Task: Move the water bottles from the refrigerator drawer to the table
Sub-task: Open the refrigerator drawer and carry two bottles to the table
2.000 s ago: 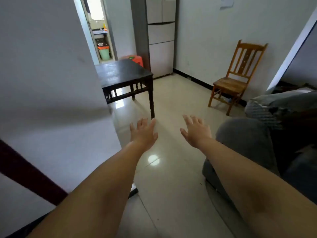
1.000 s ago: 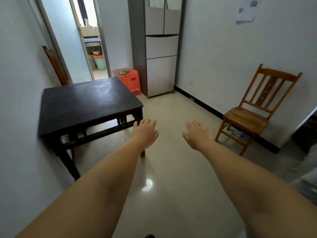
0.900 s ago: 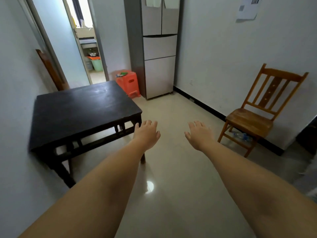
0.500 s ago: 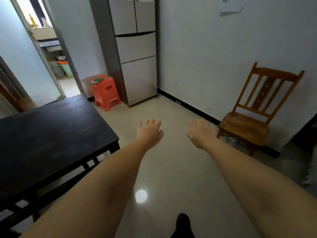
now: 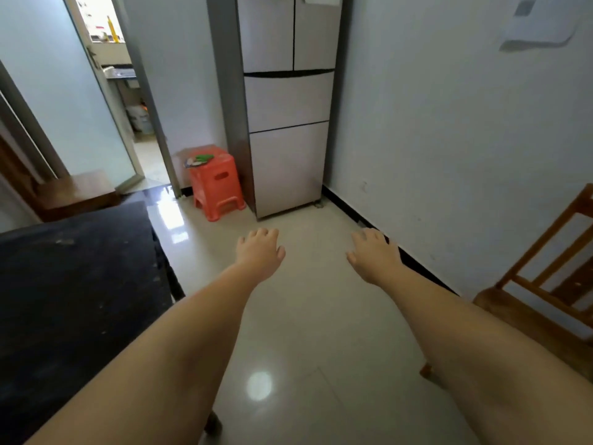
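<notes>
Now your left hand (image 5: 260, 253) and right hand (image 5: 373, 255) reach empty, fingers relaxed, toward the upright refrigerator (image 5: 285, 123), drawers closed.

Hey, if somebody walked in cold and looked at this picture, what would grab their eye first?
Probably the two bare arms stretched forward, the left hand and right hand open and holding nothing above the shiny floor. Behind them the tall silver refrigerator stands shut against the far wall, with a bright orange stool beside it. A dark table fills the left edge.
</notes>
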A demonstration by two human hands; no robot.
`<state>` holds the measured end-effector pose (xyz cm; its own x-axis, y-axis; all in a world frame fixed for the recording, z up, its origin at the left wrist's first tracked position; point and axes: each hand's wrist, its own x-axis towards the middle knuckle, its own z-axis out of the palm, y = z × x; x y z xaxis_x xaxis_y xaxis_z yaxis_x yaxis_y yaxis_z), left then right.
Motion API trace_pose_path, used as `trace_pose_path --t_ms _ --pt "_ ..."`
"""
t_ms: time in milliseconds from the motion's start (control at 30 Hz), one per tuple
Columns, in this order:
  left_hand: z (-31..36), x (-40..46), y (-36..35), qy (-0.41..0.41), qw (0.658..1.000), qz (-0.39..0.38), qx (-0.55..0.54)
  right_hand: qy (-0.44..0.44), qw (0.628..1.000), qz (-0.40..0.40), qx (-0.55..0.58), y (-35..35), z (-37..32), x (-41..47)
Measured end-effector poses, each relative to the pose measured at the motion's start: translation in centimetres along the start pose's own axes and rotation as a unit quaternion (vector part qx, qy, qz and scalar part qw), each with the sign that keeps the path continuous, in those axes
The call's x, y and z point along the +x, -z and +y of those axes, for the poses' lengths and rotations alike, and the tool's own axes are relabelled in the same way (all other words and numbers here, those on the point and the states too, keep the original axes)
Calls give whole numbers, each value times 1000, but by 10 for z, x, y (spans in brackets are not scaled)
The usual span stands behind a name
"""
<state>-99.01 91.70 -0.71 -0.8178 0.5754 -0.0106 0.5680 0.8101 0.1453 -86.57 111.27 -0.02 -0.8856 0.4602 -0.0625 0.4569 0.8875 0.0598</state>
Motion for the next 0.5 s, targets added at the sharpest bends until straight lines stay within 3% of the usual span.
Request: trace_pose_path --t_ms 200,500 --pt "-16 153 -5 8 1000 15 3 37 999 10 10 2 -7 159" --pt "-48 381 34 6 999 31 26 7 999 30 35 38 8 386"
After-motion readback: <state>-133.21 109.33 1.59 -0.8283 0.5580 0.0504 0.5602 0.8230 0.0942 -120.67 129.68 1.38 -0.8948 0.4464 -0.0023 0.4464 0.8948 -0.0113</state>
